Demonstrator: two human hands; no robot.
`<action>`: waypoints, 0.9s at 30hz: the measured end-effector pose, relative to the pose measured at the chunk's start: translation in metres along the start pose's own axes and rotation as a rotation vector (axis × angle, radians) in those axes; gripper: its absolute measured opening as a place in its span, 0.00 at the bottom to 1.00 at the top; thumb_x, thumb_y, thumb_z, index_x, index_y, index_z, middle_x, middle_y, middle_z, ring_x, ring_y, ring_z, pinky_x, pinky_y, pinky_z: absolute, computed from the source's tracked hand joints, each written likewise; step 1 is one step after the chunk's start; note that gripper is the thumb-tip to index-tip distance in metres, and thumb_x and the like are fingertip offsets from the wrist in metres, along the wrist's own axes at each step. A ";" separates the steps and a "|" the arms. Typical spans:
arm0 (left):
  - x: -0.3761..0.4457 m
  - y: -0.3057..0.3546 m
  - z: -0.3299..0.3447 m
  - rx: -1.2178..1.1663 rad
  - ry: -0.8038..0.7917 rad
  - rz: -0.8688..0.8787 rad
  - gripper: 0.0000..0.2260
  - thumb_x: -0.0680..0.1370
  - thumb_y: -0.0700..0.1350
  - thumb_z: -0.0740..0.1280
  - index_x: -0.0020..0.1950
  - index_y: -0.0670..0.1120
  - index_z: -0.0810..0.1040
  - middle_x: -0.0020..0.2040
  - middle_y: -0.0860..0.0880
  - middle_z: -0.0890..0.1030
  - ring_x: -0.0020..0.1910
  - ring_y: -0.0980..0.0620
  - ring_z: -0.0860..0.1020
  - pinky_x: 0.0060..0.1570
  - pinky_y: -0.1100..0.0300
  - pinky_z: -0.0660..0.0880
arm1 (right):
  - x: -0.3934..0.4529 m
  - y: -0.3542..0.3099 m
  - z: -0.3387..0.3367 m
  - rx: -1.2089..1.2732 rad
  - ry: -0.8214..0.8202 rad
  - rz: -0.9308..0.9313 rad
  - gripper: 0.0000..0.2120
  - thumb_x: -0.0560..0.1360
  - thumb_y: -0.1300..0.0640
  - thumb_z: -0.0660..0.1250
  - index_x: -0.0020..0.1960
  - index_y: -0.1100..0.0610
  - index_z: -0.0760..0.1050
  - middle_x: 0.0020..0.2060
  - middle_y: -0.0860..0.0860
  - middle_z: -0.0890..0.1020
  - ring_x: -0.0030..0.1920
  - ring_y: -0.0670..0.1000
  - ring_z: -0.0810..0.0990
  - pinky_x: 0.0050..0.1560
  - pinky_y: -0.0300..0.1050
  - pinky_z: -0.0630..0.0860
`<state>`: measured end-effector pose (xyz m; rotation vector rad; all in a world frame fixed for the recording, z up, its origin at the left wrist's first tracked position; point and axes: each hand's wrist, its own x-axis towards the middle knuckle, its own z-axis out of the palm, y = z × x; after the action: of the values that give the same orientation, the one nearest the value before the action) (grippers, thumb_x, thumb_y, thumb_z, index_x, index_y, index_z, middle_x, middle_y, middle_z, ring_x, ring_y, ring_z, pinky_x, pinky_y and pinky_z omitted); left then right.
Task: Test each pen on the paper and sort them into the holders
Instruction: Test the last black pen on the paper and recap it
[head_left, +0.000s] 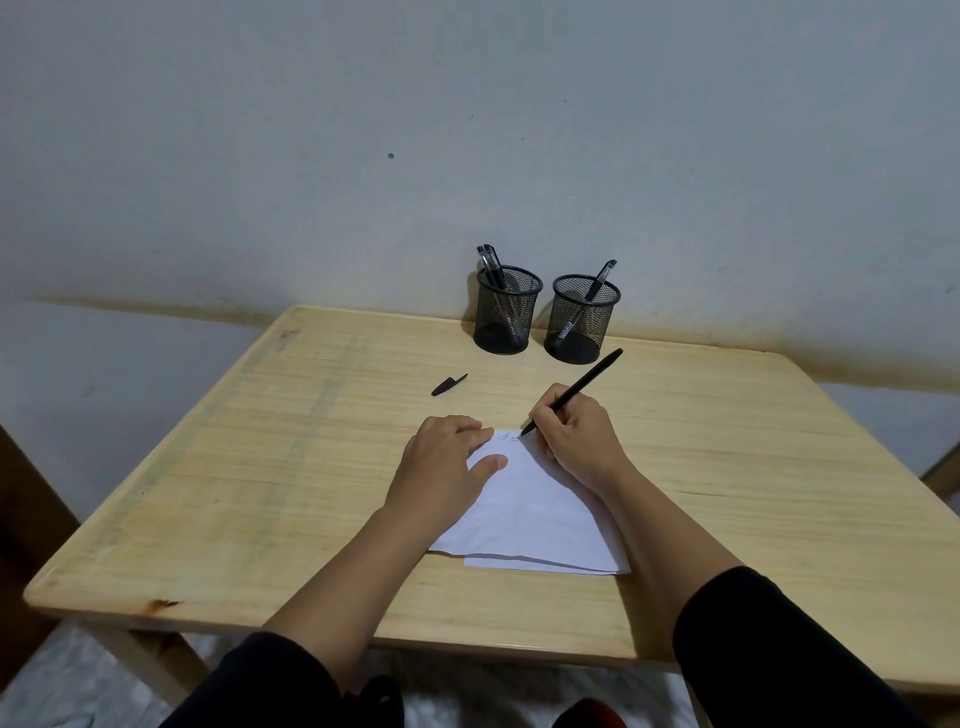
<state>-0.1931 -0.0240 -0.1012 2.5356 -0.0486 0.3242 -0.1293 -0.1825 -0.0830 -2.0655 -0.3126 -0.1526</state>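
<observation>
A: Hands? Right hand (574, 434) grips the black pen (571, 392), tip on the paper's (540, 514) far edge beside small scribbles. Left hand (447, 462) lies flat, fingers extended, pinning the sheet.

B: Pen axis?

A: It slants from the tip up toward the table's (260, 467) far edge, butt end aimed at the right holder (582, 319). Left holder (504, 312) stands just beside it. Right hand is nearer both.

B: Cap (449, 384)?

A: Loose on the table, beyond the left hand; probably needed next.

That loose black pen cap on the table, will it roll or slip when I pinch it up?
The small black plastic pen cap probably weighs very little and may skid on the smooth pale wooden table. Its clip likely stops rolling. It lies apart from both mesh holders, so a pinch looks unobstructed.
</observation>
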 end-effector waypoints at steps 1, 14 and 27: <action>0.000 0.000 0.000 0.003 0.002 0.003 0.20 0.77 0.55 0.63 0.68 0.51 0.72 0.69 0.54 0.70 0.69 0.54 0.63 0.68 0.60 0.59 | 0.000 0.000 0.000 -0.003 0.002 0.004 0.08 0.74 0.62 0.60 0.39 0.64 0.74 0.26 0.52 0.76 0.27 0.46 0.73 0.31 0.35 0.70; 0.065 -0.018 -0.028 -0.141 0.138 -0.246 0.19 0.75 0.48 0.68 0.65 0.46 0.74 0.61 0.46 0.78 0.63 0.50 0.75 0.53 0.62 0.68 | 0.012 -0.025 -0.016 0.555 0.016 0.265 0.12 0.75 0.60 0.57 0.40 0.62 0.78 0.26 0.54 0.77 0.23 0.47 0.70 0.23 0.36 0.62; 0.079 0.002 -0.035 -0.420 0.188 -0.200 0.05 0.74 0.36 0.67 0.49 0.42 0.81 0.44 0.45 0.82 0.35 0.57 0.76 0.32 0.76 0.71 | 0.031 -0.052 -0.034 0.506 0.073 0.086 0.10 0.74 0.65 0.63 0.36 0.55 0.72 0.28 0.52 0.76 0.25 0.47 0.70 0.25 0.35 0.62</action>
<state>-0.1248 -0.0040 -0.0531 2.0658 0.1890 0.4223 -0.1138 -0.1826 -0.0151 -1.5649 -0.1918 -0.0854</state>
